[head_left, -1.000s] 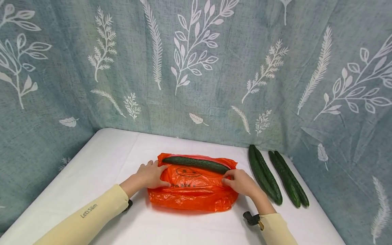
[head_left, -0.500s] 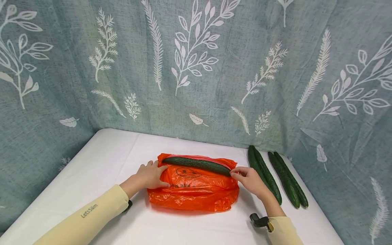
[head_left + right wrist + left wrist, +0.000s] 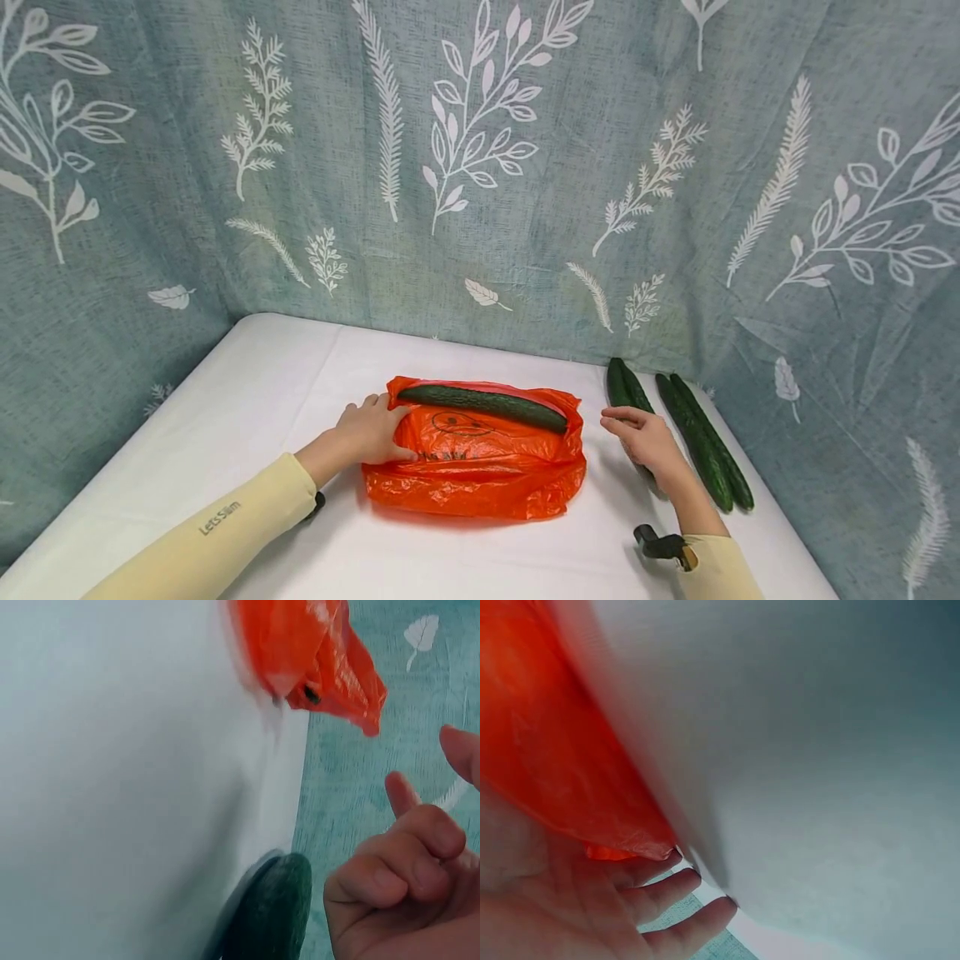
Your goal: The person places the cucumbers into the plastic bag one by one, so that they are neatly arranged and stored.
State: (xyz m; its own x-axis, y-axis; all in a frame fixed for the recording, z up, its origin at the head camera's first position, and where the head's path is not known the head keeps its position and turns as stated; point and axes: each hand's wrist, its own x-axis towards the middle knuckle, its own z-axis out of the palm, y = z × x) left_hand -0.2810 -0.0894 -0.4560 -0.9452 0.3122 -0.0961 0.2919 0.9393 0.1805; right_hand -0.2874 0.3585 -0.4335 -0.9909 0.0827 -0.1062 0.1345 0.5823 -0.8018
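An orange-red plastic bag [image 3: 465,487] with a printed face lies on the white table. In its open mouth, along the far side, shows a dark green cucumber [image 3: 483,400]. My left hand [image 3: 371,433] rests on the bag's left end, fingers spread; the left wrist view has those fingers [image 3: 682,930] extended along its edge. To the right of the bag, apart from it, my right hand [image 3: 648,442] holds nothing, its fingers loosely curled. It overlaps the nearer cucumber pair [image 3: 626,383]; one cucumber end [image 3: 274,915] appears beside that hand in the right wrist view.
Two more cucumbers [image 3: 697,442] lie side by side along the table's right side. A blue-green curtain [image 3: 555,183] with white leaf prints surrounds the back and sides of the white table [image 3: 480,558].
My right hand has moved from the cucumber's right end at the bag mouth out to the right, over the nearer cucumber pair. The left hand has stayed on the bag.
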